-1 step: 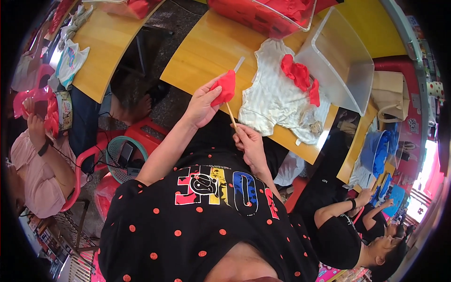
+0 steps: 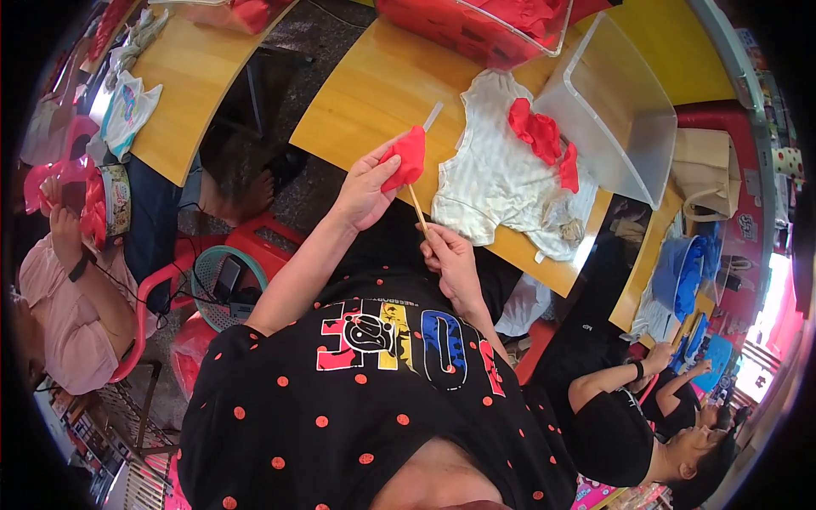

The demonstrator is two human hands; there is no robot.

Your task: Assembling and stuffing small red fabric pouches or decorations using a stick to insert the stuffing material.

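While left hand (image 2: 364, 191) pinches red cloth (image 2: 406, 158), right hand (image 2: 449, 259) grips stick (image 2: 418, 208) — tip hidden.

Tabletop: yellow wooden tabletop (image 2: 374, 93), a second one (image 2: 183, 93) to the left.
Floor: dark speckled floor (image 2: 280, 51) between them.
Seating: red plastic chair (image 2: 161, 289).
Light: bright daylight at right.

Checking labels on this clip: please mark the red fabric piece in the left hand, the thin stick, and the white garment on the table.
red fabric piece (image 2: 406, 160), head view, middle of the cloth above the thumb.
thin stick (image 2: 416, 206), head view, bare shaft between the hands.
white garment (image 2: 497, 183), head view, middle of its body.
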